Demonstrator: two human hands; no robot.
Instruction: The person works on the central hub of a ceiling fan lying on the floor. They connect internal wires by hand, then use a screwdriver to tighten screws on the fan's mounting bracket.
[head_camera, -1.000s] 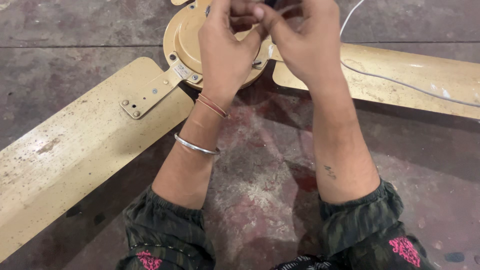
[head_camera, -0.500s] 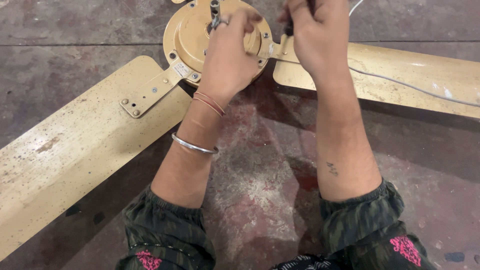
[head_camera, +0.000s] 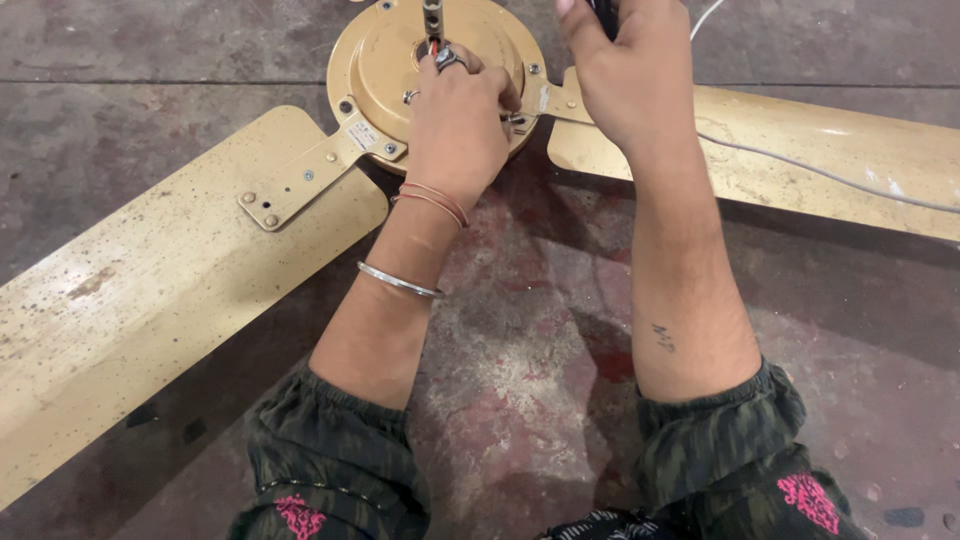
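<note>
Ceiling fan motor housing (head_camera: 400, 70) lies on the floor (head_camera: 520, 330) at the top edge; left hand (head_camera: 458, 125) rests closed on it by the shaft (head_camera: 433, 18), right hand (head_camera: 625, 70) grips a dark tool handle (head_camera: 603, 12), tip hidden; work at the hub mid-way.

Stained concrete floor (head_camera: 520, 400) (reddish patches) and a thin white cable (head_camera: 830, 175).

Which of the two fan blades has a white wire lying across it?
The blade on the right, beside the right hand: a thin white wire runs along it. The left blade carries only rusty specks.
</note>
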